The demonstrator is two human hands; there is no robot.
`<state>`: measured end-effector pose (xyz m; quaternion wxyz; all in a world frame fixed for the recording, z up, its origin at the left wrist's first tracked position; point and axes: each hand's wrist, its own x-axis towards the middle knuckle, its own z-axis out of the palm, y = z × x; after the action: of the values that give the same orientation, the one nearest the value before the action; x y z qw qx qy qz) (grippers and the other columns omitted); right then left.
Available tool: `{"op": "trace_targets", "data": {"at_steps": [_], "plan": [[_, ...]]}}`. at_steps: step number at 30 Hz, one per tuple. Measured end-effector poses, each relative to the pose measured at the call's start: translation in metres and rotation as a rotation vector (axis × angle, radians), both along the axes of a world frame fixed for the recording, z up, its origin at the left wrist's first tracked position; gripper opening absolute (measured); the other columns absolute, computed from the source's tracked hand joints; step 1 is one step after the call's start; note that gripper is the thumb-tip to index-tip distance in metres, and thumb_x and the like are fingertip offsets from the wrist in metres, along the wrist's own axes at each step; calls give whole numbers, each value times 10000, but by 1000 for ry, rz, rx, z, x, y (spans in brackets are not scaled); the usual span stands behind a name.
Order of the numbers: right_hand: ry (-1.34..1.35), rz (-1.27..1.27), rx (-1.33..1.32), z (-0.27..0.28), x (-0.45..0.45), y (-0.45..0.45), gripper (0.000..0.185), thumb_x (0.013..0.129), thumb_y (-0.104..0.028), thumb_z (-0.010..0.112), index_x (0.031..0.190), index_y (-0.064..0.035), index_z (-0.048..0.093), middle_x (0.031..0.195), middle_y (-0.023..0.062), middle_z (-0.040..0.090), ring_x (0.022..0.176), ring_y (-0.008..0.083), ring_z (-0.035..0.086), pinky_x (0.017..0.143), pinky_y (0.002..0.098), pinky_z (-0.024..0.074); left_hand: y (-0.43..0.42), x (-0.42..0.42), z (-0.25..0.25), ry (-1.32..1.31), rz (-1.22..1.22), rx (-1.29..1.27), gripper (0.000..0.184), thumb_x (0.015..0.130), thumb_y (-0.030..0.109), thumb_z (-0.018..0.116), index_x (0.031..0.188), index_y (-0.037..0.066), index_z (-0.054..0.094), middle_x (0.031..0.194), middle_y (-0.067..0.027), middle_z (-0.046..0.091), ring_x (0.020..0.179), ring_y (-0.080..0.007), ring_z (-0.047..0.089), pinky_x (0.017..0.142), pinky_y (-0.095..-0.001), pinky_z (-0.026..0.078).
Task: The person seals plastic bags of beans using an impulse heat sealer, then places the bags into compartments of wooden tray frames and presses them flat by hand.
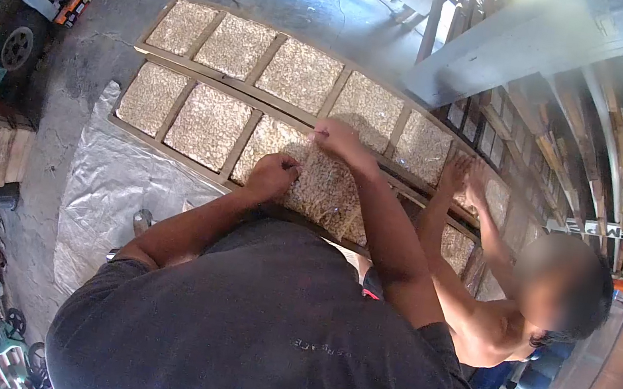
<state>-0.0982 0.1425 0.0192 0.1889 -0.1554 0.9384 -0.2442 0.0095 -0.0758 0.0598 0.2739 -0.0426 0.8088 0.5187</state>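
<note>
My left hand (272, 177) is closed, its fingertips pinched together over a flat, film-covered slab of pale beans (267, 140) in the nearer wooden frame (241, 148). A little farther out, my right hand (342, 141) is also closed, at that frame's far edge near the same slab and the shaded beans (324, 188) beside it. A tiny purplish spot shows at its fingertips. What either hand pinches is too small to make out. More bean slabs (211, 125) fill the compartments to the left.
A second long wooden frame (270, 59) of bean slabs lies just beyond. To the right, a co-worker's hands (467, 177) reach over the frames. Silvery sheeting (106, 196) covers the floor at left. Wooden racks (569, 144) stand at the right; crates (7, 153) sit far left.
</note>
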Motion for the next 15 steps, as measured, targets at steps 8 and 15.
{"op": "trace_targets", "data": {"at_steps": [8, 15], "plan": [[-43, 192, -306, -14, -11, 15, 232, 898, -272, 681, 991, -61, 705, 967, 139, 724, 916, 327, 678, 816, 441, 526, 4, 7, -15, 182, -7, -41, 338, 949, 303, 691, 1128, 22, 752, 1052, -200, 755, 986, -354, 733, 895, -445, 561], [233, 149, -351, 33, 14, 14, 265, 942, -320, 618, 953, -73, 711, 968, 154, 710, 935, 355, 656, 868, 468, 505, 8, 7, -20, 391, 2, -108, 245, 924, 235, 679, 1016, 17, 745, 936, -222, 740, 897, -404, 723, 840, -475, 565]]}}
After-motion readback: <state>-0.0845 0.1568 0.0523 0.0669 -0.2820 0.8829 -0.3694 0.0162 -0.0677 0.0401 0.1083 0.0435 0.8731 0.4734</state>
